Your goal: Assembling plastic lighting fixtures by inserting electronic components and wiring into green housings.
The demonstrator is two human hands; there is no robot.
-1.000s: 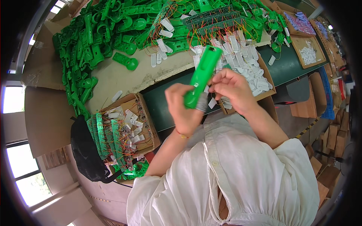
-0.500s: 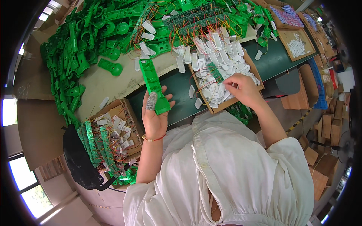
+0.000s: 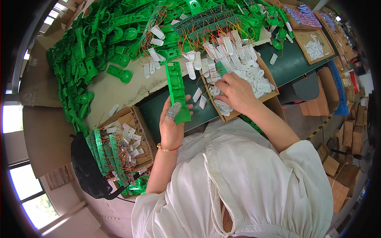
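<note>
My left hand [image 3: 170, 133], its thumb tip wrapped in a grey cover, holds a long green plastic housing half [image 3: 175, 81] upright, its compartmented hollow side showing. My right hand [image 3: 240, 94] is over the shallow cardboard box of white plastic parts. Its fingers are closed at the lower edge of a small green circuit board [image 3: 220, 69], partly hidden by them. Thin red wires trail from the board toward two white tabs [image 3: 199, 98] by the box's left edge. Loose white parts [image 3: 260, 84] fill the box [image 3: 271, 95].
A heap of green housings [image 3: 85, 51] covers the far left of the table. Rows of wired circuit boards [image 3: 204, 22] lie at the back. Another carton [image 3: 145, 137] with boards and white tabs stands left of my left arm, beside a black bag [image 3: 85, 170].
My left hand has moved right with the green housing, closer to the box. My right hand has shifted left with the circuit board, and the wired tabs have moved slightly.
</note>
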